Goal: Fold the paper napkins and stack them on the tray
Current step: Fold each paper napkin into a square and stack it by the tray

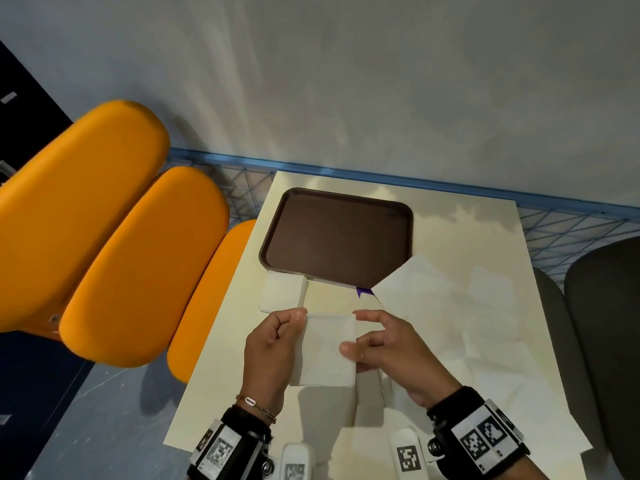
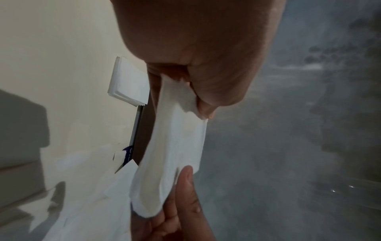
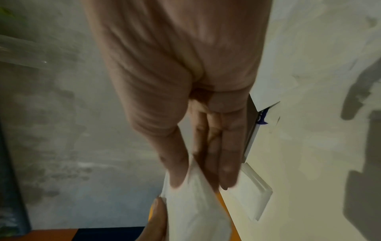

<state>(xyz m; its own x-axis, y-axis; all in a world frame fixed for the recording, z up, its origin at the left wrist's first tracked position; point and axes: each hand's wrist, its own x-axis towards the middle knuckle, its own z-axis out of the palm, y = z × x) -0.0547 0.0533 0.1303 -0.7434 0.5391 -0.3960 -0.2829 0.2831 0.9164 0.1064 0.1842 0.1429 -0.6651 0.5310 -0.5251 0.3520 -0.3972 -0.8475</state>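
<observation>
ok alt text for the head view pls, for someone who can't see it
Two hands, left hand and right hand, hold a folded white napkin above a cream table. Beyond sits an empty brown tray, a folded napkin stack by its near-left corner.

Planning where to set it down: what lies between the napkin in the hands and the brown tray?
In the head view, only bare table separates the held napkin from the tray; the folded stack sits left.

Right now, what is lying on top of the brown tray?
The brown tray holds no folded napkin. Only a corner of an unfolded napkin lies over its near right corner, hiding that corner. The small napkin stack sits on the table, touching its near edge.
</observation>
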